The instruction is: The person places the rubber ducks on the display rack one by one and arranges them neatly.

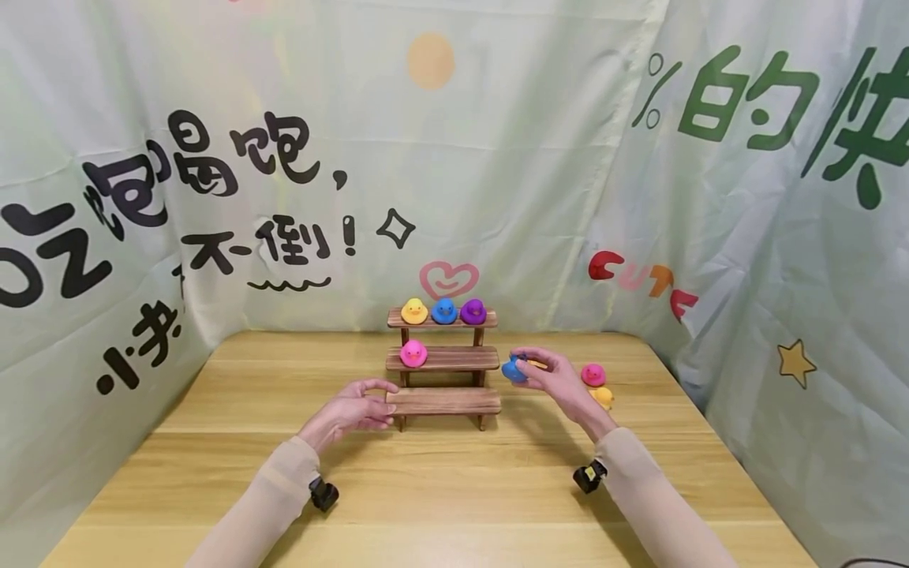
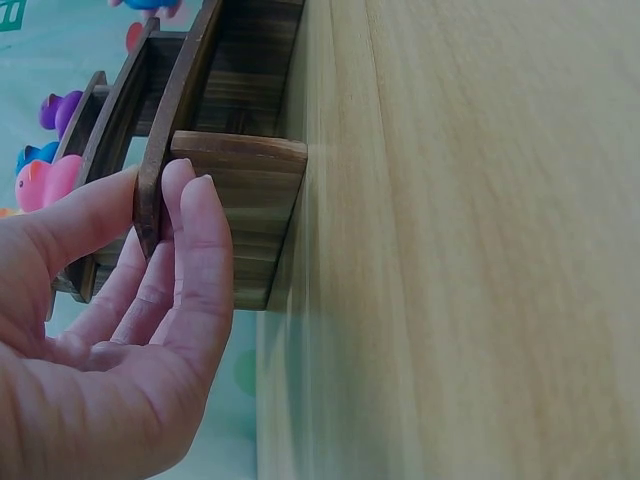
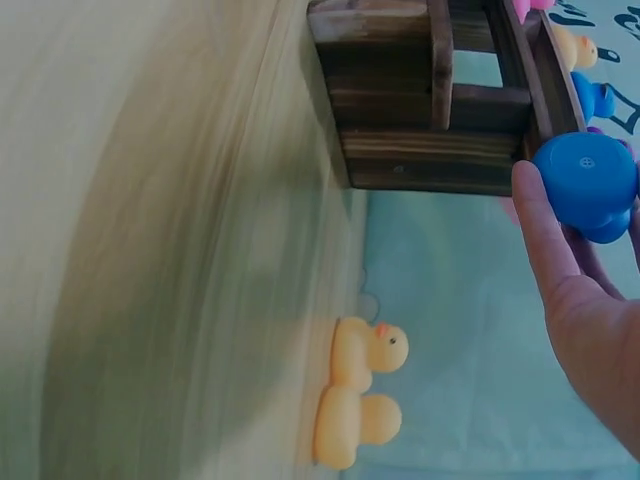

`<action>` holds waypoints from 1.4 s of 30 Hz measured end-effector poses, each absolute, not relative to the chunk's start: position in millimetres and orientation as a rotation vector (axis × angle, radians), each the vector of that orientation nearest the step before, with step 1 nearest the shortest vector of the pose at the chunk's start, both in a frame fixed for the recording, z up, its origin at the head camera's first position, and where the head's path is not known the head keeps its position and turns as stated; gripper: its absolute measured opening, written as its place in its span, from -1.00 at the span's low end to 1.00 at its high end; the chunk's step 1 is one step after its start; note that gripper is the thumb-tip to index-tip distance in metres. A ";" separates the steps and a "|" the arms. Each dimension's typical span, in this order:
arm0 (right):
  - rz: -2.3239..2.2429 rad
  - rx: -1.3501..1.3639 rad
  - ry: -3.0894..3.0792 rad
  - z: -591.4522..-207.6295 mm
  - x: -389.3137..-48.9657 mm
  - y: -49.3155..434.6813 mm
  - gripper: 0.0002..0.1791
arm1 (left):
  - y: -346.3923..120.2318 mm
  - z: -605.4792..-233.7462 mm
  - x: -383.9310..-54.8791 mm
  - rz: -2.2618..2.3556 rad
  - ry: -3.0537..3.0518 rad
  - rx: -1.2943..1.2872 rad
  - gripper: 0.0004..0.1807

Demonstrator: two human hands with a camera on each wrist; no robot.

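A wooden three-tier display stand [image 1: 443, 402] stands on the table. My left hand [image 1: 353, 412] grips the left end of its lowest board, thumb on top and fingers beneath, as the left wrist view shows. My right hand [image 1: 557, 384] holds a blue rubber duck [image 1: 513, 369] in its fingertips, just right of the middle board. The duck's flat underside faces the right wrist camera. On the middle board's left end sits a pink duck [image 1: 413, 354]. The top board carries a yellow duck [image 1: 414, 312], another blue duck [image 1: 444, 312] and a purple duck [image 1: 473, 312] in a row.
Right of my right hand, a pink duck [image 1: 592, 375] and a yellow duck [image 1: 604, 397] lie on the wooden table [image 1: 426, 497]. Two yellow ducks [image 3: 365, 350] appear in the right wrist view. Printed cloth [image 1: 341, 79] hangs behind the table and along both sides.
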State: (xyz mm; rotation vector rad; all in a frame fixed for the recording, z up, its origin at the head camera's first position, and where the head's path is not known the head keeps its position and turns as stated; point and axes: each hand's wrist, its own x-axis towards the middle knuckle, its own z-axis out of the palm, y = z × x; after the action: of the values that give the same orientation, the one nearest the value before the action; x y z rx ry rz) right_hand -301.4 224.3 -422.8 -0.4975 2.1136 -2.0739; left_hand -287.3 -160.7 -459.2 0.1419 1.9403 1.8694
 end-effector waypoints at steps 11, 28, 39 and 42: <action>-2.134 -0.615 2.135 -413.6 -299.2 209.5 -0.46 | -160.8 -458.5 -288.2 1.877 1.926 0.150 -0.44; -2.014 -0.678 2.264 -405.9 -305.7 176.8 -0.55 | -162.9 -460.4 -287.1 1.863 1.935 0.155 -0.43; -1.938 -0.711 2.345 -405.8 -316.1 154.7 -0.62 | -162.6 -461.2 -287.8 1.874 1.923 0.164 -0.45; -1.892 -0.736 2.385 -404.0 -317.2 147.5 -0.62 | -162.9 -461.7 -288.5 1.870 1.924 0.169 -0.45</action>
State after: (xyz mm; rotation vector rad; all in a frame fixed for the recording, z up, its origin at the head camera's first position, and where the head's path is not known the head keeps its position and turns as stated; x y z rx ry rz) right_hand -317.2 147.5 -404.0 -0.7362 2.3849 -1.8917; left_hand -288.5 -162.9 -461.7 0.1690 1.9244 1.8700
